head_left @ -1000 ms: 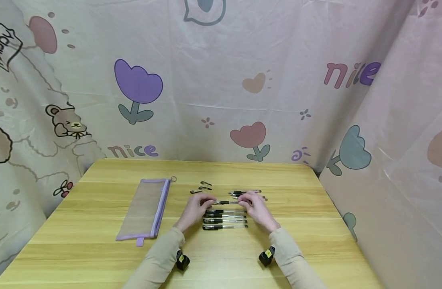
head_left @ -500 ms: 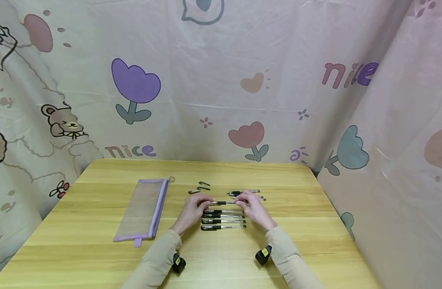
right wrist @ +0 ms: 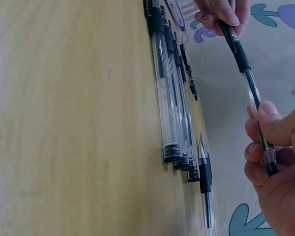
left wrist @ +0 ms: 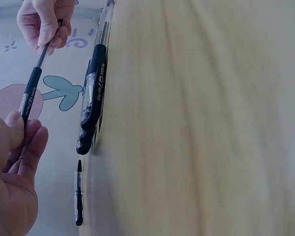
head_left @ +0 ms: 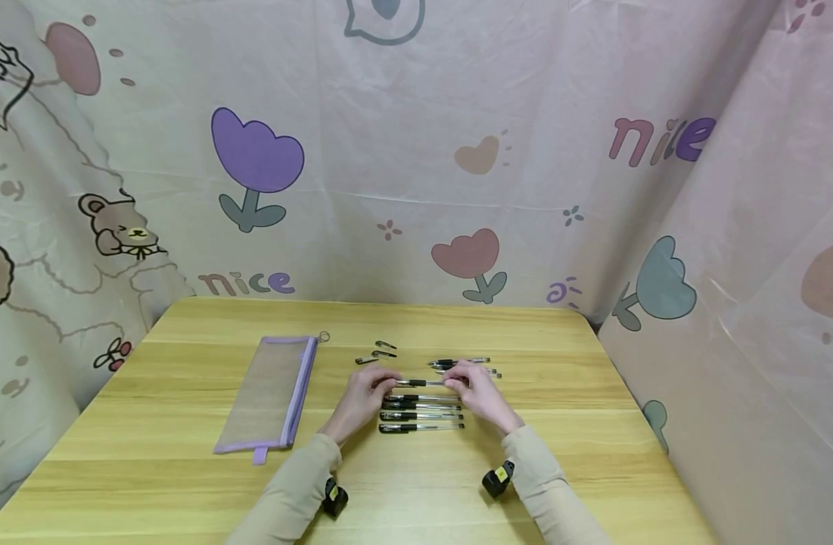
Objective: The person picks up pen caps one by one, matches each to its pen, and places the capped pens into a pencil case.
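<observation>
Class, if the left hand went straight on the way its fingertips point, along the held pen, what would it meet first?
The left hand would probably meet the right hand, which grips the other end of the capped gel pen; exact depth is hard to judge.

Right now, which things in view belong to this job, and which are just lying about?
Likely the job:
held pen
capped pens
uncapped pens
loose caps

Just lying about:
mesh pouch, untouched; whether it's needed later, I can't tell
</observation>
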`<state>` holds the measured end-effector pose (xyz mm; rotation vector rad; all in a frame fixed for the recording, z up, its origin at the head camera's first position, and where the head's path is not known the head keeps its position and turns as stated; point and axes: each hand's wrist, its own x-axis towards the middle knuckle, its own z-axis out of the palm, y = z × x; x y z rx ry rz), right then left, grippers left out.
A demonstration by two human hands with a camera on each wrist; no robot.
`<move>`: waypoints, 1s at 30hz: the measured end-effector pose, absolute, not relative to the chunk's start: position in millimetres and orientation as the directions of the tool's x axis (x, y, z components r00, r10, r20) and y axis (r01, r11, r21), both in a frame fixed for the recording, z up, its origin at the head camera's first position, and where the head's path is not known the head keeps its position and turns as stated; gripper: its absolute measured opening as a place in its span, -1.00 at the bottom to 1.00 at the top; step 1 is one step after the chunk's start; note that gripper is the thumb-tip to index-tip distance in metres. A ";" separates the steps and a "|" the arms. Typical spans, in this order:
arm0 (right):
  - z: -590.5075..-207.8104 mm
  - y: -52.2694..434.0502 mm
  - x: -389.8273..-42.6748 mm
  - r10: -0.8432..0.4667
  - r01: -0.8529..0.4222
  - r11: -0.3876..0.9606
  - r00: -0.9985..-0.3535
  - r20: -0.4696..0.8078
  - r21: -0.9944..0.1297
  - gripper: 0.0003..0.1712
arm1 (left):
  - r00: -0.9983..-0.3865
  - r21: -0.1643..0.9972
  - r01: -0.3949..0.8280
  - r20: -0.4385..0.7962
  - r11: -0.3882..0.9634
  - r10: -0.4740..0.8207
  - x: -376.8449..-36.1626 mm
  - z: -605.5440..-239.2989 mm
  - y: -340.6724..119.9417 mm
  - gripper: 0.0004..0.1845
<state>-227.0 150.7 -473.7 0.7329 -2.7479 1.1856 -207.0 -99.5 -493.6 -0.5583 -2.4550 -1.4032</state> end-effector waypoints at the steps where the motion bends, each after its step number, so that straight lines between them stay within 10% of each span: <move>1: -473.7 151.0 -226.9 -0.403 -0.445 0.587 -0.885 0.233 -0.676 -0.87 | -0.891 0.762 0.453 0.409 0.462 0.198 -206.7 -493.8 -99.3 -0.84; 11: -473.6 159.6 -227.9 -0.382 -0.365 0.537 -0.909 0.167 -0.760 -0.84 | -0.843 0.689 0.536 0.472 0.488 0.259 -205.5 -486.8 -97.2 -0.84; 30: -485.4 176.4 -235.6 -0.344 -0.367 0.490 -0.915 0.212 -0.790 -0.77 | -0.940 0.818 0.341 0.289 0.462 0.182 -215.2 -484.2 -107.1 -0.83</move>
